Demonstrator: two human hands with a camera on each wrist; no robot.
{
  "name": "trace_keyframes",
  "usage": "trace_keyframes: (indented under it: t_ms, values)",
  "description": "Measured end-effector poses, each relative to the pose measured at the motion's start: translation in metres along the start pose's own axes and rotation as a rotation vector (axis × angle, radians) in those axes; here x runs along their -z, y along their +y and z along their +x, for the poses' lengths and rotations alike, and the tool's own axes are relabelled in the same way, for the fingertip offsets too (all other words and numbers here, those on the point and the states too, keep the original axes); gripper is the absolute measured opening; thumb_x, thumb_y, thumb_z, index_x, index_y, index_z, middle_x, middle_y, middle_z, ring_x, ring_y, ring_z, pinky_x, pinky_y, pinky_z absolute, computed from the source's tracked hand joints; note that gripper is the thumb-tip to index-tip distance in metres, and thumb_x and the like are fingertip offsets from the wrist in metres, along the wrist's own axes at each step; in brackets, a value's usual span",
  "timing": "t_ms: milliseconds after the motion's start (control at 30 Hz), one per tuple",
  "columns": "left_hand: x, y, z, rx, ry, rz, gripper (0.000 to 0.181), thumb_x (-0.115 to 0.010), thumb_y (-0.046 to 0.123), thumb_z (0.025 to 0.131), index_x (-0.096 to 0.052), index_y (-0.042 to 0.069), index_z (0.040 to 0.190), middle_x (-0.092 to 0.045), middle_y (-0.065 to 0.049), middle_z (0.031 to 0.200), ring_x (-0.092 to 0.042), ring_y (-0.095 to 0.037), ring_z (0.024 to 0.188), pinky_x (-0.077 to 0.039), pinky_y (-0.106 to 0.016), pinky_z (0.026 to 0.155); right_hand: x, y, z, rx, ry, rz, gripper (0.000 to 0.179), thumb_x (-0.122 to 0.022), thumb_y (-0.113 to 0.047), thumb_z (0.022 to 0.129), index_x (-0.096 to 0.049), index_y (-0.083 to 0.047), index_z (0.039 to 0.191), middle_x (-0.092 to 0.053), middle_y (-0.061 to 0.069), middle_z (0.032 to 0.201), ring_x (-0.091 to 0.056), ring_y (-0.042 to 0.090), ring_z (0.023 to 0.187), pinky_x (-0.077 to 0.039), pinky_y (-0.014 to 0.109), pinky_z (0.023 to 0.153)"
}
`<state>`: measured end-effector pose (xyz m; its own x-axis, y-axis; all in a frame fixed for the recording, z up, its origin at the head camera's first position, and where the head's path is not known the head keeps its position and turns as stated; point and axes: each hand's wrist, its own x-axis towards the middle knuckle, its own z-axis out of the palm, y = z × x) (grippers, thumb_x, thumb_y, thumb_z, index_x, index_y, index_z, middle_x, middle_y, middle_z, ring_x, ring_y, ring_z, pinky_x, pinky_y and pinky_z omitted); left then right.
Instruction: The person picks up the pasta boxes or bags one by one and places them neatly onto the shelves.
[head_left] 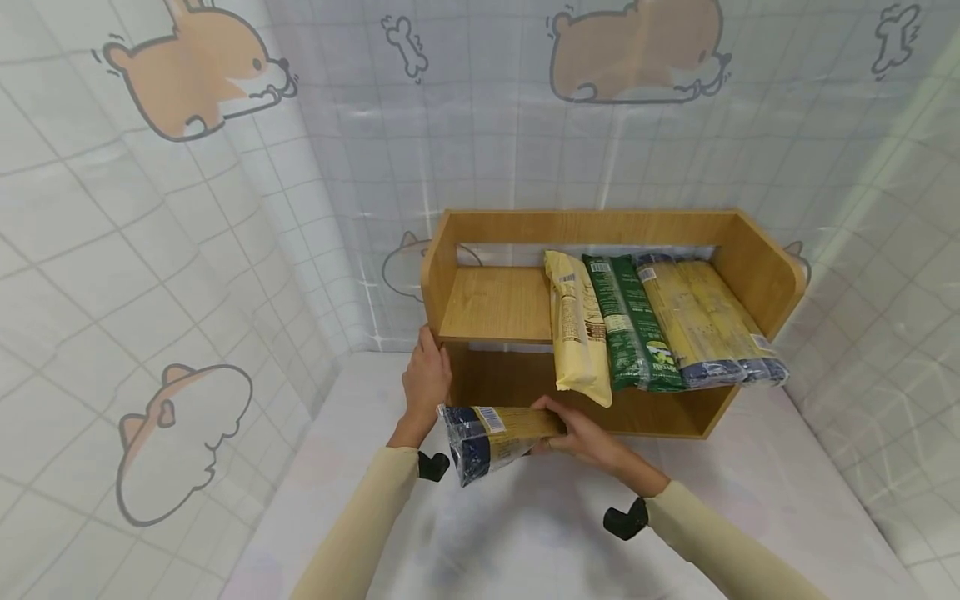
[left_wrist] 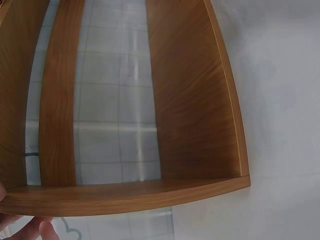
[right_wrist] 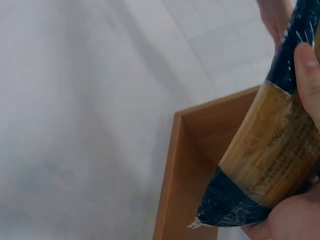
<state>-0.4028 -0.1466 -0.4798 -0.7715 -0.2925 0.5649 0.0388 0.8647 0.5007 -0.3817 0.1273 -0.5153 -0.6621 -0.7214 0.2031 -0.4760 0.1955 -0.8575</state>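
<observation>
My right hand [head_left: 588, 435] grips a pack of dried noodles [head_left: 513, 427], a clear wrapper with dark blue ends, in front of the small wooden shelf [head_left: 495, 302]. In the right wrist view the pack [right_wrist: 267, 150] slants, thumb on one side and fingers on the other. My left hand [head_left: 427, 379] holds the front edge of the shelf's left side panel [left_wrist: 130, 197]; in the left wrist view its fingertips show at the lower left corner. The lower compartment, behind the held pack, is partly hidden in the head view.
On the upper board lie a yellow pack [head_left: 579, 329], a green pack [head_left: 630, 321] and blue-ended noodle packs [head_left: 693, 312], their front ends jutting past the edge. Beneath is a white tabletop [head_left: 510, 542]. Curtains with cartoon dogs [head_left: 637, 50] surround it.
</observation>
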Motion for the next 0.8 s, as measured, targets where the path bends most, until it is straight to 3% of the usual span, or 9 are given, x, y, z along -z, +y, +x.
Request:
trace_keyframes:
  t_ms: [200, 333, 567, 800]
  values:
    - [0.0, -0.002, 0.001, 0.002, -0.023, -0.034, 0.036, -0.053, 0.013, 0.105, -0.043, 0.0, 0.138, -0.068, -0.029, 0.119, -0.072, -0.047, 0.097, -0.056, -0.063, 0.072, -0.008, -0.016, 0.006, -0.01, 0.113, -0.014, 0.049, -0.079, -0.027, 0.086, -0.059, -0.006, 0.125, -0.062, 0.015, 0.116, -0.052, 0.008, 0.1, -0.042, 0.023, 0.085]
    - [-0.002, -0.005, 0.0, -0.023, -0.002, -0.022, 0.036, -0.054, 0.013, 0.106, -0.043, -0.001, 0.137, -0.069, -0.03, 0.117, -0.072, -0.048, 0.094, -0.056, -0.063, 0.068, -0.016, -0.025, 0.01, -0.075, 0.173, 0.02, 0.05, -0.078, -0.031, 0.086, -0.056, -0.007, 0.124, -0.061, 0.014, 0.117, -0.052, 0.011, 0.102, -0.043, 0.026, 0.087]
    - [-0.001, -0.004, -0.001, -0.039, 0.015, 0.008, 0.036, -0.056, 0.011, 0.104, -0.044, -0.002, 0.136, -0.07, -0.031, 0.112, -0.072, -0.048, 0.089, -0.057, -0.061, 0.065, -0.022, -0.039, 0.022, -0.249, 0.266, 0.223, 0.056, -0.075, -0.031, 0.092, -0.049, -0.015, 0.139, -0.059, 0.014, 0.139, -0.059, 0.025, 0.124, -0.047, 0.041, 0.104]
    - [0.0, -0.002, 0.0, -0.028, 0.006, 0.006, 0.036, -0.058, 0.009, 0.103, -0.044, -0.002, 0.134, -0.07, -0.03, 0.113, -0.073, -0.048, 0.091, -0.057, -0.061, 0.065, -0.023, -0.044, 0.03, -0.313, 0.3, 0.381, 0.069, -0.066, -0.034, 0.1, -0.032, -0.022, 0.158, -0.049, 0.018, 0.156, -0.052, 0.036, 0.142, -0.04, 0.055, 0.117]
